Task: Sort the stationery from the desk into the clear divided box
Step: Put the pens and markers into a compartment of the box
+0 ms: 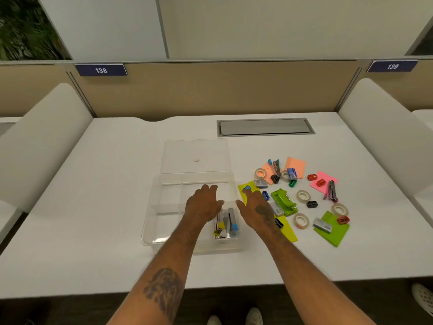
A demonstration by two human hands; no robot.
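Office: numbered desk signs (101, 70), partition panels (210, 90).

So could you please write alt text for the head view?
Two bare hands, left hand and right hand, hover open over a clear divided box holding a few staplers on a white desk. Mixed stationery lies scattered to its right.

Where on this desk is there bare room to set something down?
Bare desk left of the clear box, and along the near edge. Behind, the lid and a grey hatch take space. Right of the box, scattered stationery crowds it.
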